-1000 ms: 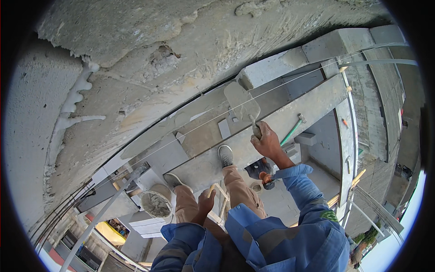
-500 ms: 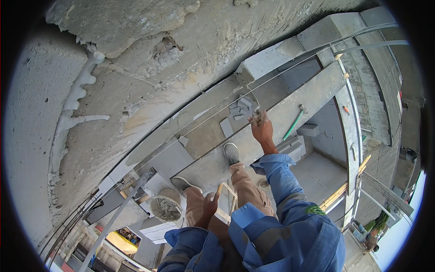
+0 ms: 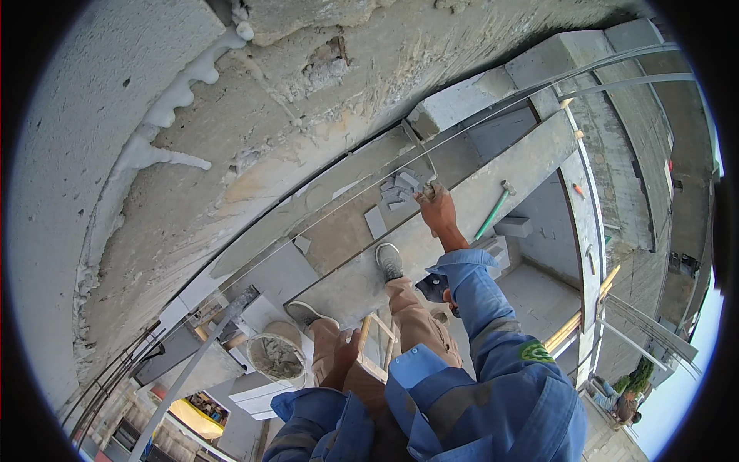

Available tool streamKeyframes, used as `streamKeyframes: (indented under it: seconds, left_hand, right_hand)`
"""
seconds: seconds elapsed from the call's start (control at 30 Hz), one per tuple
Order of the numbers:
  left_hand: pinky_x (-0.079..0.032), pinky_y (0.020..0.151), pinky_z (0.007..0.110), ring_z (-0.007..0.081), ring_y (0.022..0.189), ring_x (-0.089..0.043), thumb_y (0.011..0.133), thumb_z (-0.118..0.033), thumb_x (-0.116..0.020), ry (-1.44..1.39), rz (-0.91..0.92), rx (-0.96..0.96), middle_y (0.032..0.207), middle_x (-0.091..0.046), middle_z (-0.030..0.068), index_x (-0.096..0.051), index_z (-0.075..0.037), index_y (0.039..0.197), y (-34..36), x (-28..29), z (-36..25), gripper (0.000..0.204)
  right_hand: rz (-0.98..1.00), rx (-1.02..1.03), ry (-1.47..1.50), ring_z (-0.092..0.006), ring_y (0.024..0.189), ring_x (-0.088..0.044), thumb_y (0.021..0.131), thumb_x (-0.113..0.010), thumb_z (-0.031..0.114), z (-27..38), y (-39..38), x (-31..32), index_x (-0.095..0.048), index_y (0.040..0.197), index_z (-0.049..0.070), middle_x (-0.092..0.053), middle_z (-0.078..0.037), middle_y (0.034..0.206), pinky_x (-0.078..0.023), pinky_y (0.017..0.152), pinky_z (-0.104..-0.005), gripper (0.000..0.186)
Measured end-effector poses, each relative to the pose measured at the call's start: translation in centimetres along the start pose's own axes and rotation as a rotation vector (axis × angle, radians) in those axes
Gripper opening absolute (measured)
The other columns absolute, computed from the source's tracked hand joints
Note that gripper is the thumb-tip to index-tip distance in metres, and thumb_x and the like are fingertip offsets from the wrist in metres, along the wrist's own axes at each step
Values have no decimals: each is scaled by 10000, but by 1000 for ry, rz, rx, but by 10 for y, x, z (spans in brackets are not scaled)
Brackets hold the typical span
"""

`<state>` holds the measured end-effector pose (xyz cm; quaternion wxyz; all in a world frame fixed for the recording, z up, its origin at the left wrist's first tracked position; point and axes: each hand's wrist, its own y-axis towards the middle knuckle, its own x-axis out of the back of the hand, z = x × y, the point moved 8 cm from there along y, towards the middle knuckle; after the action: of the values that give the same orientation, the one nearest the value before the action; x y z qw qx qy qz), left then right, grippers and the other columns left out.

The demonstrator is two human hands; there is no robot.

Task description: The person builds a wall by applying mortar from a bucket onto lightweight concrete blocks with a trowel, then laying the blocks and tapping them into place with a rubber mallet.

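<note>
My right hand is closed round what looks like a mortar-smeared trowel. Its thin shank points away toward the end of a grey block, while the handle is hidden by my fingers. My left hand is low by my thigh, its fingers curled against the edge of a light wooden frame. Left of my leg stands a bucket holding grey mortar. Beyond the right hand, broken pale block pieces lie in a heap.
My shoes stand on a grey plank; a green-handled hammer lies on it. A taut string runs along the rough wall. Openings drop away beside the plank. Another person is far right. A dark blue thing shows beneath my right sleeve.
My right hand has moved slightly left and away from me, still holding the tool. My left hand has shifted slightly left. The dark blue thing has come into sight under my right arm.
</note>
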<state>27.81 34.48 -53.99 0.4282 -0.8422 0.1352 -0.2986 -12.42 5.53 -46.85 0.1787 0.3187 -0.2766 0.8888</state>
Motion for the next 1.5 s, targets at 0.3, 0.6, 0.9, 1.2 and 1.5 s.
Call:
streamKeyframes:
  seconds: [0.3, 0.6, 0.9, 1.2, 1.5]
  left_hand:
    - [-422, 969, 413, 400, 1119, -557, 901, -445, -619, -95, 63, 0, 1154, -592, 292, -594, 77, 1132, 4, -6, 15, 572]
    - [-421, 980, 408, 386, 1149, -555, 897, -463, -620, -85, 41, 32, 1173, -594, 289, -584, 74, 1155, -6, -12, 28, 597]
    - [-444, 935, 419, 398, 1084, -588, 906, -463, -605, -74, 107, -7, 1108, -618, 296, -589, 75, 1149, -5, -17, 1, 591]
    - [-438, 940, 442, 449, 1101, -557, 891, -501, -601, -8, 69, -19, 1134, -584, 337, -567, 83, 1157, 9, -38, 33, 643]
    - [-456, 855, 496, 478, 976, -574, 919, -450, -560, 116, 150, -157, 1086, -615, 269, -607, 29, 1090, 11, -78, 8, 511]
  right_hand:
    - [-114, 177, 70, -419, 765, -592, 845, -670, 201, 47, -44, 45, -555, 974, 3, -616, -219, 834, -467, 673, -441, 263]
    - [98, 57, 29, -124, 529, -529, 872, -663, 205, 13, 7, 20, -518, 885, 34, -524, -33, 628, -444, 470, -295, 225]
    - [-188, 429, -215, -412, 854, -609, 846, -663, 210, 56, -44, 85, -568, 1097, 23, -608, -200, 972, -499, 716, -448, 327]
    - [-77, 1020, -926, -262, 955, -619, 749, -649, 102, 156, 27, 134, -653, 1116, 114, -592, -82, 1054, -535, 768, -404, 367]
    - [-47, 911, -1105, -250, 946, -592, 793, -606, 66, 160, 51, 205, -659, 1156, 126, -591, -55, 976, -490, 824, -400, 372]
